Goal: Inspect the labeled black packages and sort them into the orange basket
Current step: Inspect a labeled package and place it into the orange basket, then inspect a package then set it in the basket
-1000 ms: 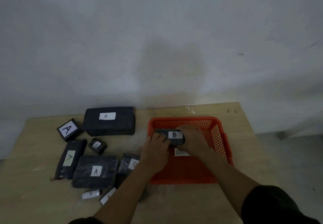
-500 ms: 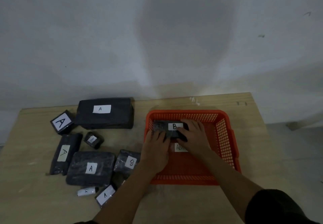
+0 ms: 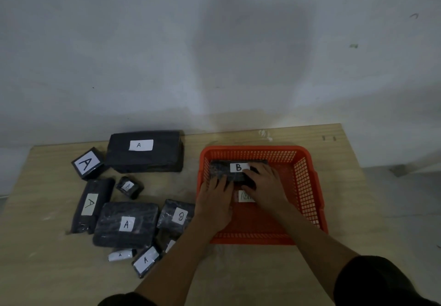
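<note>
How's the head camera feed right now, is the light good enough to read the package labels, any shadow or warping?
Head view: dim, flat light; a large soft shadow on the wall above the orange basket. The B label reads clearly, as do the larger A labels; the smallest ones near the bottom are hard to read. Wide-angle bending at the table edges.

B package [image 3: 235,170] lower, now at orange basket's [image 3: 307,186] far wall.

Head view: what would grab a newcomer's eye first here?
The orange basket at table right, with both hands, left and right, on the B-labeled black package at its far wall. Next, the cluster of black A-labeled packages on the table's left.
</note>
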